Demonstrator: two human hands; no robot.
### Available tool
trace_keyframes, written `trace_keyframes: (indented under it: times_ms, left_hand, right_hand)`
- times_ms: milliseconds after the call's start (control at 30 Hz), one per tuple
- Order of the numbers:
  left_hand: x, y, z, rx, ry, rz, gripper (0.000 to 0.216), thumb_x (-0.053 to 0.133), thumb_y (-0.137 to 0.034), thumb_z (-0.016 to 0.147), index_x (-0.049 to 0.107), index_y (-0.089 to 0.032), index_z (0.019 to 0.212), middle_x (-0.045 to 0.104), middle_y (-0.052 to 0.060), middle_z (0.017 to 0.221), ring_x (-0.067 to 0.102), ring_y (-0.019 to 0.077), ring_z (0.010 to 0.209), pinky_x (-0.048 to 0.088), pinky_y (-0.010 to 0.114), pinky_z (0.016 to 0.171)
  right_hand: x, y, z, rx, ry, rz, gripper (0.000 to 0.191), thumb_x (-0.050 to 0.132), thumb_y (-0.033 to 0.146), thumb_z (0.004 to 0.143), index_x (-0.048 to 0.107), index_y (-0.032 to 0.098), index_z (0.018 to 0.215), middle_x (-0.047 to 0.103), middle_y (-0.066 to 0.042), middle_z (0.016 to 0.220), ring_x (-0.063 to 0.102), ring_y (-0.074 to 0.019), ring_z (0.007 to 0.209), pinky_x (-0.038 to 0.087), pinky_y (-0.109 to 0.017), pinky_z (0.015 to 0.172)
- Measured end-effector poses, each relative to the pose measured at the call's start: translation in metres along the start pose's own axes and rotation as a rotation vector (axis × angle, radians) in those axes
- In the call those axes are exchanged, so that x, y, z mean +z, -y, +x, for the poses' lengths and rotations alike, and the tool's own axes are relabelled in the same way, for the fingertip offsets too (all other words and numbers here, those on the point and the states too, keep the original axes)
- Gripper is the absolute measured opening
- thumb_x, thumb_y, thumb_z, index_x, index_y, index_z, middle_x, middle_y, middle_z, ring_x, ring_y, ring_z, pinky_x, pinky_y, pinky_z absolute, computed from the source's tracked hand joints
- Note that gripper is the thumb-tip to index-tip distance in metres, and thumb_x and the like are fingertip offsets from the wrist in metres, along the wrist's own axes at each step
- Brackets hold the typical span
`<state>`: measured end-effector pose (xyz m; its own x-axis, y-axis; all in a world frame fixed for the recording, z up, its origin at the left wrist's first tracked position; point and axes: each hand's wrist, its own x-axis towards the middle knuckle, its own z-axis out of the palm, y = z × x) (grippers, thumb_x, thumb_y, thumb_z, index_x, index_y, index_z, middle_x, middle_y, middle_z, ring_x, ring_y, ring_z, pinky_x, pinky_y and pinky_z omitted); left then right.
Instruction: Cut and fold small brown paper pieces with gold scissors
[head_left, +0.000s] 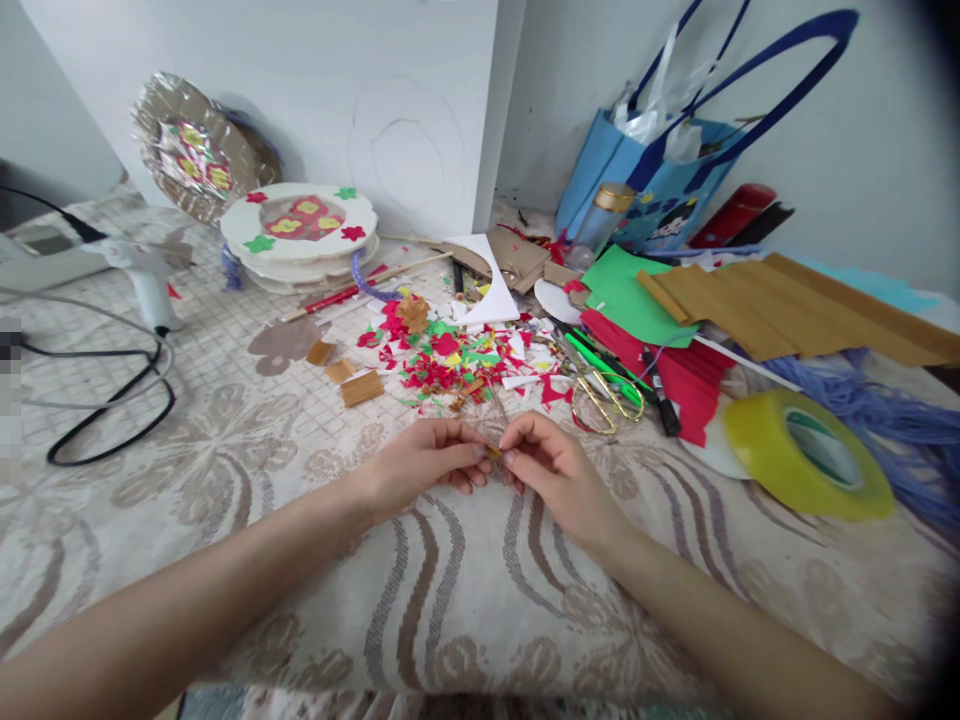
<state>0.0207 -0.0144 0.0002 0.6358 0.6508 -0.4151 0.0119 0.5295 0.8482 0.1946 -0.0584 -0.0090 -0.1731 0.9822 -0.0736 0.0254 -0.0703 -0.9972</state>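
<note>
In the head view, we have our left hand (442, 455) and right hand (551, 470) brought together over the patterned tablecloth (300, 600), thumbs and fingertips pinching a small brown piece (494, 453) between them. It sits near the middle of our view, mostly covered by our fingers, so we cannot tell its exact shape. Just beyond our hands lies a spread of paper scraps (442, 370) in red, green, yellow and white, with a brown paper flower (412, 314) at its far left edge. Beside the scraps, past our left hand, are three brown paper squares (363, 389). Past our right hand we see gold-handled scissors (587, 372), and farther right a big yellow tape roll (772, 450) near some blue yarn (862, 410). Behind the scissors, a green sheet (637, 295) lies partly under brown crepe paper (780, 310). At the back right stands a blue bag (600, 165), with a gold-lidded jar (604, 215) in front of it. To the back left we have a round white craft piece (247, 230) decorated with red and green flowers, and farther left a glue gun (146, 275) with its black cable
</note>
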Motion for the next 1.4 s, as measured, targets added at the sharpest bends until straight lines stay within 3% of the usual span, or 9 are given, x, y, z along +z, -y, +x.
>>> trace_keyframes:
  times_ms: [333, 467, 700, 900, 1167, 1400]
  left_hand:
    - [-0.0001, -0.0012, -0.0009, -0.009, 0.008, 0.061, 0.024, 0.064, -0.037, 0.076, 0.064, -0.013, 0.077, 0.064, 0.003, 0.073, 0.057, 0.0096, 0.063, 0.045, 0.023, 0.061]
    - [-0.0002, 0.0001, -0.0004, 0.009, -0.012, 0.099, 0.02, 0.066, -0.033, 0.074, 0.064, -0.013, 0.076, 0.064, 0.001, 0.071, 0.056, 0.0088, 0.061, 0.045, 0.022, 0.06]
    - [-0.0013, 0.0, -0.0003, 0.05, -0.034, 0.176, 0.018, 0.061, -0.031, 0.077, 0.062, -0.013, 0.079, 0.063, 0.001, 0.07, 0.055, 0.0082, 0.06, 0.045, 0.022, 0.061]
    - [0.0017, -0.0014, -0.0022, 0.095, -0.038, 0.284, 0.02, 0.059, -0.033, 0.078, 0.061, -0.014, 0.076, 0.062, 0.001, 0.07, 0.056, 0.0093, 0.061, 0.046, 0.022, 0.061]
    - [0.0019, -0.0011, -0.0022, 0.058, -0.027, 0.194, 0.019, 0.061, -0.032, 0.077, 0.061, -0.013, 0.076, 0.063, 0.002, 0.07, 0.056, 0.0088, 0.06, 0.046, 0.022, 0.06]
    - [0.0009, -0.0012, -0.0015, -0.016, -0.04, 0.037, 0.02, 0.065, -0.03, 0.074, 0.061, -0.01, 0.077, 0.063, 0.004, 0.072, 0.056, 0.0082, 0.059, 0.044, 0.021, 0.058]
  right_hand:
    - [0.002, 0.0013, -0.0043, -0.142, -0.01, -0.168, 0.017, 0.047, 0.005, 0.08, 0.052, 0.021, 0.082, 0.052, 0.002, 0.075, 0.049, -0.0107, 0.065, 0.038, -0.022, 0.056]
    - [0.0031, 0.0016, -0.0047, -0.159, -0.008, -0.207, 0.016, 0.046, 0.006, 0.081, 0.052, 0.021, 0.082, 0.051, 0.003, 0.074, 0.049, -0.0104, 0.065, 0.038, -0.022, 0.056]
    - [0.0, 0.0077, -0.0015, 0.004, 0.019, -0.066, 0.006, 0.045, 0.021, 0.088, 0.051, 0.021, 0.087, 0.053, 0.003, 0.066, 0.051, -0.0114, 0.059, 0.041, -0.023, 0.052]
    - [-0.0017, 0.0076, 0.0015, 0.105, 0.063, -0.058, 0.02, 0.051, 0.037, 0.087, 0.052, 0.019, 0.078, 0.054, 0.003, 0.06, 0.046, -0.0091, 0.05, 0.035, -0.021, 0.045]
    - [-0.0038, 0.0024, 0.0018, 0.103, 0.077, 0.023, 0.015, 0.054, 0.034, 0.085, 0.053, 0.02, 0.079, 0.054, 0.003, 0.061, 0.048, -0.0097, 0.05, 0.036, -0.022, 0.045]
    - [-0.0037, 0.0072, 0.0014, 0.079, 0.052, 0.057, 0.008, 0.056, 0.015, 0.079, 0.054, 0.019, 0.085, 0.054, 0.003, 0.071, 0.052, -0.0093, 0.061, 0.04, -0.022, 0.053]
